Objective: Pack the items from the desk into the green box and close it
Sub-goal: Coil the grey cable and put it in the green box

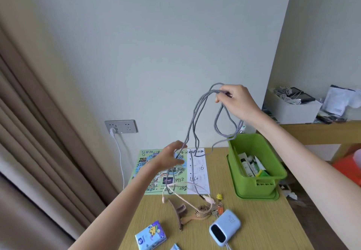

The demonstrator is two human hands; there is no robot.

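Green box: open, standing on its own lid near the far right corner of the tabletop, bottles and tubes upright or leaning inside. Grey braided cable: lifted well above the tabletop in several long loops, top bends pinched between thumb and fingers of the right hand, one loop hanging down just beside the box's far left rim, other strands dropping toward the printed paper sheet at the far edge. Left hand: lower, fingers loosely curled around the hanging strands above the sheet, not clearly clamped; contact with at least one strand, firmness of hold impossible to tell. Lower cable ends trailing onto the sheet and toward the middle of the tabletop.

Still lying on the tabletop, toward the near edge: pale pink cable looping across the sheet's near border; brown hair claw beside a wooden hairbrush, the two touching or nearly so; keys with a small yellow charm just right of the brush; light blue power bank with a white cord at its near end; blue tissue pack at the near left edge.

Wall socket beyond the far left corner, white plug and cord hanging from it.
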